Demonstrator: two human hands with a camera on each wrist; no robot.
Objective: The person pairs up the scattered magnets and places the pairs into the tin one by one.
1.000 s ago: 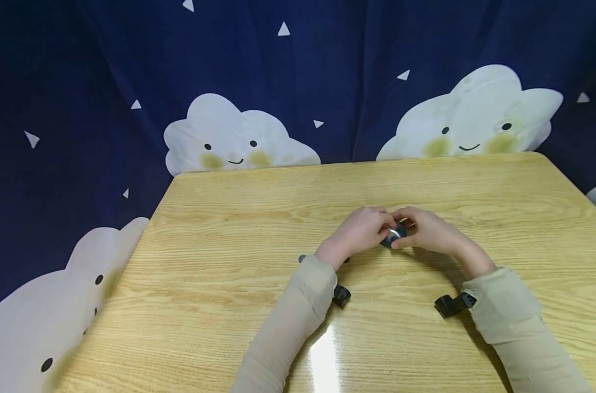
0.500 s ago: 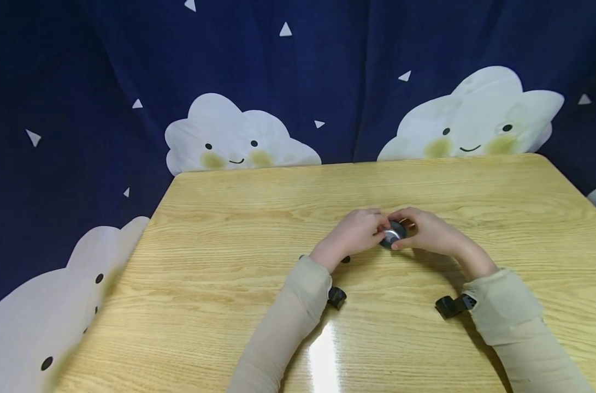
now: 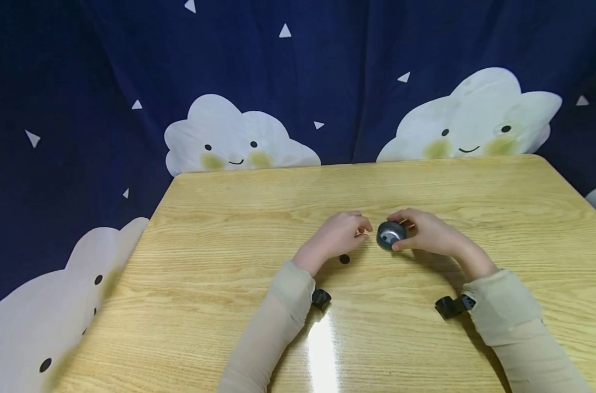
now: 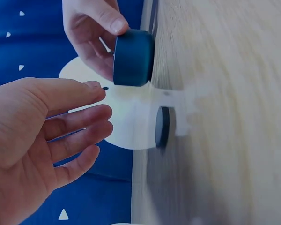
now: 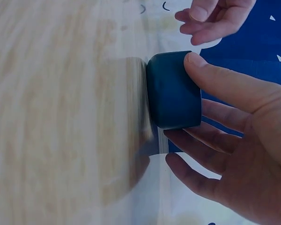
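My right hand (image 3: 428, 233) grips a small dark round cup (image 3: 380, 236), thumb and fingers at its rim, just over the table. The cup's shiny inside faces up toward the head camera, and a small dark round shape shows in it. In the right wrist view the cup (image 5: 174, 91) shows a smooth dark blue-green outside. Just left of it, my left hand (image 3: 339, 234) holds nothing, its fingers loosely bent. The left wrist view shows that hand (image 4: 42, 131) apart from the cup (image 4: 133, 58). A flat black disc (image 3: 344, 258) lies on the table below my left hand.
The wooden table (image 3: 219, 245) has a pale grain and a bright light reflection (image 3: 322, 349) near its front. A dark blue curtain (image 3: 327, 65) with smiling white clouds hangs behind and to the left. Each wrist carries a black camera mount (image 3: 454, 307).
My left hand has left the cup and moved left, its fingers now free. My right hand stays in place with the cup. A bluish disc by my left wrist is now hidden.
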